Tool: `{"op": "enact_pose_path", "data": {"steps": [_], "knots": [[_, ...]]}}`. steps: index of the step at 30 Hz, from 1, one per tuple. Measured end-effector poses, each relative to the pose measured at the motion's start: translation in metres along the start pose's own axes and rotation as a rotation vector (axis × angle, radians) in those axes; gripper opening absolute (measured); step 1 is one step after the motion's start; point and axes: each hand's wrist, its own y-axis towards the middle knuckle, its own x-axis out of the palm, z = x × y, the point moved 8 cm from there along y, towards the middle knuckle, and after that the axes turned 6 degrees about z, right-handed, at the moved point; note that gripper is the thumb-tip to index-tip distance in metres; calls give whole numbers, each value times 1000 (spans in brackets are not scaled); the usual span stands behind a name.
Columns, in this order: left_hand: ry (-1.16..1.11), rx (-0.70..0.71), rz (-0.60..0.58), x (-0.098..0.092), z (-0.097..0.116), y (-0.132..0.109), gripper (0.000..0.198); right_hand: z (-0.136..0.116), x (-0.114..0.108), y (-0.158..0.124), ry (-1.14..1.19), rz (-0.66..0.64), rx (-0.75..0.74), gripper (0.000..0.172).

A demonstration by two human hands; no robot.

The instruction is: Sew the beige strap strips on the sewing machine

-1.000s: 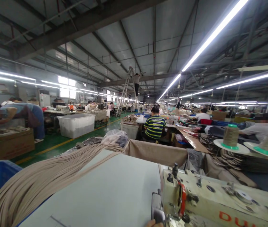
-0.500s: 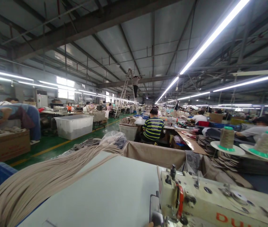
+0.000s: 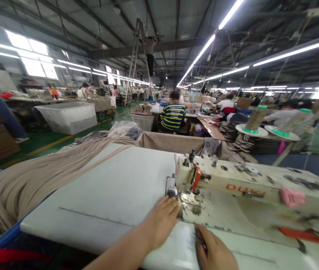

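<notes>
A white sewing machine [image 3: 226,180] with orange lettering stands on a pale table [image 3: 114,187]. My left hand [image 3: 163,219] lies palm down just left of the needle area, fingers stretched out and together, their tips by a small dark and metal part [image 3: 171,188] on the machine's left side. Nothing shows in that hand. At the table's front part, right of it, my right hand [image 3: 217,249] is curled round a small dark tool [image 3: 201,240], mostly hidden by the fingers. Long beige fabric strips [image 3: 49,176] hang in a thick bundle over the table's left side.
Two thread cones [image 3: 256,119] stand on discs behind the machine. Beyond the table is a fabric-lined bin [image 3: 173,140]. A person in a striped shirt [image 3: 173,115] sits ahead; another stands on a ladder [image 3: 137,63]. A white tub [image 3: 69,118] stands left.
The view has tilted down and turned slightly right. Both my hands and forearm now show on the table; before, only a fingertip showed at the bottom edge.
</notes>
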Motion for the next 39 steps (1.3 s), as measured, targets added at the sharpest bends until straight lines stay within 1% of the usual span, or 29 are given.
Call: {"op": "enact_pose_path", "data": {"steps": [3,5,8,17,20,24,29,35,39], "knots": [[-23,9,-22,-2,2,0,42,-14,-14,6,-69,75,-83,34],[-24,19,-38,1,3,-1,41,-21,-21,11,-92,94,-97,32],[-21,22,-51,2,3,-1,41,-27,-25,14,-93,100,-99,33],[3,26,-43,-4,5,1,40,-24,-24,10,-77,89,-72,36],[8,28,-57,-5,5,2,42,-25,-25,10,-83,89,-71,37],[-9,-3,-115,-1,-1,4,47,-26,-26,11,-94,85,-75,36],[-57,-52,-214,7,-12,11,47,-26,-26,11,-95,81,-78,36],[-134,-85,-227,6,-16,18,39,-26,-24,9,-91,88,-83,36],[-150,-102,-231,3,-18,19,38,-26,-24,9,-92,95,-81,36]]}}
